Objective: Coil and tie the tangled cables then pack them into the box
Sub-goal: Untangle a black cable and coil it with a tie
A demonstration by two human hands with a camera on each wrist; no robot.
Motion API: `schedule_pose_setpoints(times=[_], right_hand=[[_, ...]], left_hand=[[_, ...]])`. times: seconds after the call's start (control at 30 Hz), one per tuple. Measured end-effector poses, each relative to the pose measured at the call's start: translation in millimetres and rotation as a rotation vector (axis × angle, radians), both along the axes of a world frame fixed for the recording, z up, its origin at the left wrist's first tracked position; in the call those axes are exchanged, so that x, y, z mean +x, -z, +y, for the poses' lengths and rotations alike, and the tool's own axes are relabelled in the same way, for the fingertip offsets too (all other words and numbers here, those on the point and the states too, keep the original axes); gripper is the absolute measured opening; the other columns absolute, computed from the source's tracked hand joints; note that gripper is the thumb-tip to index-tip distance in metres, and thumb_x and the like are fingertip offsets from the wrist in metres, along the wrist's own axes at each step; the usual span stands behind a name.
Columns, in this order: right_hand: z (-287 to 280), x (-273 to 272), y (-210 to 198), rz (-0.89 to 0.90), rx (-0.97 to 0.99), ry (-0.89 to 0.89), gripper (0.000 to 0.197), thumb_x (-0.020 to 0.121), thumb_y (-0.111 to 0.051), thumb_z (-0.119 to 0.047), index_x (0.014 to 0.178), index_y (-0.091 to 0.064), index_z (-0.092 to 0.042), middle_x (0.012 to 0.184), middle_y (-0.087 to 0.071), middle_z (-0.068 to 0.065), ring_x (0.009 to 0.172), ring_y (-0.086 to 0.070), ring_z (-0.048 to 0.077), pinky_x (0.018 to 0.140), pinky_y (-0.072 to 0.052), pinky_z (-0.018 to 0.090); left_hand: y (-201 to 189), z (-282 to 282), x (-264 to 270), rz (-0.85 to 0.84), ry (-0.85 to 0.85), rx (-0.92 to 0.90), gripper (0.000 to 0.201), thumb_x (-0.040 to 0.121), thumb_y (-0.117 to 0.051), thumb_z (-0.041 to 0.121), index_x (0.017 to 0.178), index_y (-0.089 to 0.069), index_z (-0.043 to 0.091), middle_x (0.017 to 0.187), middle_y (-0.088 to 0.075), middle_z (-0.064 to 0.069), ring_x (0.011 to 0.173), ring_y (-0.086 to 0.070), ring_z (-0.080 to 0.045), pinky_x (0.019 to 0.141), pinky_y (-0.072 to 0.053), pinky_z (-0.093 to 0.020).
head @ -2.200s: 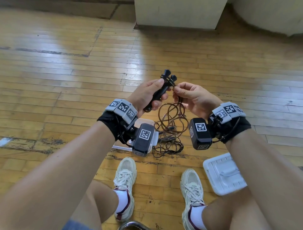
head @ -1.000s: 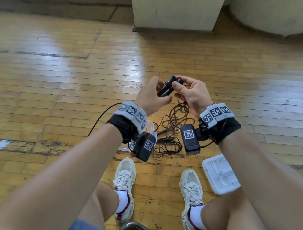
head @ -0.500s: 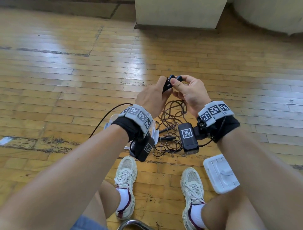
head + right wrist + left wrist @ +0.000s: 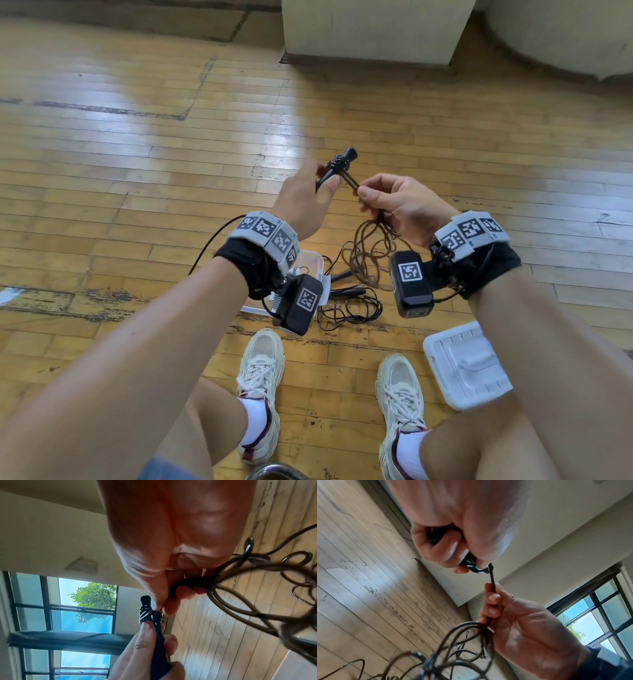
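Note:
My left hand (image 4: 320,188) grips a pair of black handle-like cable ends (image 4: 337,166), held up at chest height; their tips stick out above the fist. Turns of dark cable (image 4: 147,614) are wound round them near the top. My right hand (image 4: 363,196) pinches the cable (image 4: 493,586) a short way from those turns, and the strand between the hands is taut. Below the right fist, tangled loops (image 4: 371,253) hang down to the floor. The clear plastic box (image 4: 313,262) stands on the floor, mostly hidden behind my left wrist.
A white box lid (image 4: 466,366) lies on the wooden floor by my right shoe (image 4: 399,387). More thin black cable (image 4: 349,310) sprawls in front of my left shoe (image 4: 262,370). A pale cabinet base (image 4: 373,31) stands farther ahead.
My right hand has drawn away from the handle tips to the right, pulling the cable taut. The left hand has tilted the handles so their tips show again.

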State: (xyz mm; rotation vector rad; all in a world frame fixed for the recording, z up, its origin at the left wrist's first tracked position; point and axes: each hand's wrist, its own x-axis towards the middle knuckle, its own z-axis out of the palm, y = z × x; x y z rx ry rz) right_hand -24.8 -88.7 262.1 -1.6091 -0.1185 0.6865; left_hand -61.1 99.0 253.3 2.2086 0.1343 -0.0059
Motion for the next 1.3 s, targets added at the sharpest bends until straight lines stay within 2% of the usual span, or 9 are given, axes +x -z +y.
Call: schedule_pose_setpoints(times=[0.2,0.33,0.43,0.67,0.93,1.07,1.17,1.23,1.3], right_hand=[[-2,4,-3,-0.131,-0.243,-0.114,0.02,0.097,-0.062,-0.024,0.108,-0.068,-0.009,0.089,-0.072,0.001,0.077,-0.068,0.003,0.068,-0.047,0.012],[-4,6,7,-0.192,-0.443,-0.215,0.018,0.095,-0.063,-0.032,0.099,-0.072,-0.017,0.091,-0.075,-0.002,0.094,-0.068,0.016,0.089,-0.048,0.03],[0,0,24,-0.256,-0.667,-0.223,0.027,0.098,-0.056,-0.044,0.091,-0.071,-0.021,0.087,-0.072,0.0,0.079,-0.061,0.019,0.074,-0.048,0.031],[7,-2,40,-0.323,-0.746,-0.17,0.027,0.102,-0.052,-0.039,0.087,-0.064,-0.018,0.076,-0.061,-0.002,0.07,-0.056,0.015,0.066,-0.047,0.028],[7,-1,72,-0.337,-0.932,-0.236,0.01,0.099,-0.054,-0.029,0.1,-0.06,-0.02,0.091,-0.066,0.001,0.07,-0.061,0.015,0.058,-0.048,0.025],[-11,-2,85,-0.262,-1.177,-0.204,0.018,0.1,-0.052,-0.022,0.117,-0.056,-0.024,0.106,-0.065,0.005,0.082,-0.066,0.023,0.073,-0.059,0.037],[-28,-3,93,-0.139,-1.285,-0.107,0.018,0.099,-0.049,-0.013,0.113,-0.06,-0.009,0.104,-0.066,0.012,0.087,-0.066,0.029,0.078,-0.057,0.039],[-42,0,106,-0.029,-1.232,-0.023,0.023,0.1,-0.05,-0.019,0.108,-0.064,-0.002,0.1,-0.069,0.015,0.088,-0.068,0.033,0.077,-0.057,0.04],[-47,1,109,0.163,-0.99,0.129,0.027,0.099,-0.054,-0.023,0.108,-0.062,0.001,0.1,-0.071,0.017,0.083,-0.069,0.032,0.079,-0.059,0.044]], left_hand=[[-3,-2,0,0.046,-0.039,-0.202,0.02,0.104,-0.047,0.036,0.106,-0.054,0.017,0.079,-0.063,-0.001,0.052,-0.045,-0.009,0.049,-0.036,-0.025],[-14,-4,3,0.075,-0.127,-0.422,0.021,0.105,-0.046,0.033,0.099,-0.051,0.013,0.073,-0.057,0.0,0.045,-0.039,-0.01,0.039,-0.031,-0.023],[-23,-1,8,0.135,-0.228,-0.6,0.025,0.104,-0.047,0.036,0.103,-0.051,0.011,0.072,-0.054,-0.001,0.043,-0.035,-0.008,0.036,-0.028,-0.021],[-18,-8,8,0.301,-0.145,-0.72,0.035,0.088,-0.071,0.045,0.103,-0.057,0.016,0.066,-0.047,0.005,0.044,-0.03,-0.006,0.035,-0.025,-0.018],[1,-6,13,0.239,-0.494,-0.854,0.021,0.096,-0.06,0.027,0.083,-0.055,0.012,0.059,-0.042,0.004,0.039,-0.027,-0.008,0.036,-0.02,-0.018],[12,7,14,0.175,-0.63,-0.833,0.023,0.096,-0.061,0.027,0.079,-0.053,0.013,0.059,-0.043,0.003,0.037,-0.028,-0.01,0.038,-0.022,-0.019],[18,28,17,0.154,-0.77,-0.804,0.022,0.095,-0.061,0.028,0.081,-0.053,0.012,0.058,-0.044,0.002,0.035,-0.031,-0.012,0.039,-0.026,-0.018],[20,41,16,0.166,-0.809,-0.833,0.023,0.094,-0.059,0.025,0.078,-0.049,0.012,0.056,-0.042,0.001,0.035,-0.033,-0.014,0.039,-0.028,-0.015],[21,46,12,0.212,-0.797,-0.84,0.025,0.095,-0.056,0.022,0.076,-0.043,0.013,0.057,-0.039,0.001,0.033,-0.035,-0.013,0.04,-0.028,-0.011]])
